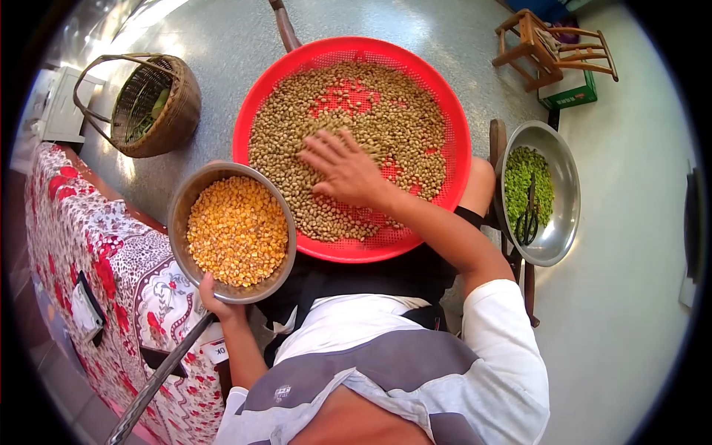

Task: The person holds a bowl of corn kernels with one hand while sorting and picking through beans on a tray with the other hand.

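My left hand (216,298) grips the rim of a metal bowl (176,222) at its lower left edge. Yellow corn kernels (237,230) fill much of that bowl, which is held beside and slightly over the tray's left edge. A round red plastic tray (461,159) with a perforated bottom lies over my lap. Brownish-green beans or seeds (356,96) are spread across it, with red bottom showing through in patches. My right hand (343,169) is spread, palm down, on the beans near the tray's middle, its fingertips slightly blurred.
At right, a metal basin (567,215) contains chopped green pieces (525,178) and dark scissors (529,215). A wicker basket (178,104) stands at upper left. A flowered cloth (111,252) covers the surface at left, with a phone (89,308) on it. A wooden chair (530,48) is at upper right.
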Demonstrator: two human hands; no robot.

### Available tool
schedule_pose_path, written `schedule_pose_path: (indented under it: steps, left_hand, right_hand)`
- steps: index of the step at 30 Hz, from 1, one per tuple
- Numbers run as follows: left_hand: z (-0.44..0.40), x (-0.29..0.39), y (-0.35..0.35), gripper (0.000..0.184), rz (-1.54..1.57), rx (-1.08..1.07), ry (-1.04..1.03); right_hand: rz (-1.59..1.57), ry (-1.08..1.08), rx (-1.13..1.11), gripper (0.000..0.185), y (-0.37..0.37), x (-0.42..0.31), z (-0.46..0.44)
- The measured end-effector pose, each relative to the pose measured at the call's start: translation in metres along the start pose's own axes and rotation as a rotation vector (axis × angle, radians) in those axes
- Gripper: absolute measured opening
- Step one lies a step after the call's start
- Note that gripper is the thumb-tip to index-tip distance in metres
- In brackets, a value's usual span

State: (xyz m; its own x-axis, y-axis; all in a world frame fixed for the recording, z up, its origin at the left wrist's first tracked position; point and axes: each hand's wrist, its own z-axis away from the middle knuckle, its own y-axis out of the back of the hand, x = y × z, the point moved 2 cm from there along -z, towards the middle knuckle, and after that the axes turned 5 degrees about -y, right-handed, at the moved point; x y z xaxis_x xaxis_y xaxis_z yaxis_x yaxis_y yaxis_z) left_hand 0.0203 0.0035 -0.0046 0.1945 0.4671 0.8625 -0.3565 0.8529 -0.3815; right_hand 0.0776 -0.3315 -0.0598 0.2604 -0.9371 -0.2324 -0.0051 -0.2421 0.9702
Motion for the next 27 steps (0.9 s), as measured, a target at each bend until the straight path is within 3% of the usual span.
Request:
schedule_pose_path:
  steps: [8,15,17,20,27]
  left_hand:
    - [-0.002,-0.001,0.001,0.07,0.018,-0.045,0.006]
    - [-0.003,-0.003,0.005,0.069,0.014,-0.033,0.001]
    - [-0.004,-0.003,0.006,0.069,0.02,-0.032,0.007]
    - [-0.002,-0.001,0.002,0.067,0.02,-0.035,0.012]
    - [-0.004,-0.002,0.011,0.067,-0.017,-0.018,0.011]
  right_hand:
    - [0.139,-0.277,0.016,0.065,0.021,0.061,0.063]
    - [0.091,-0.086,-0.195,0.066,0.056,0.049,0.106]
    - [0.065,-0.1,-0.165,0.058,0.06,0.051,0.106]
    - [0.064,-0.205,0.049,0.044,0.055,0.046,0.093]
    - [-0.184,-0.158,0.136,0.054,0.02,-0.005,0.034]
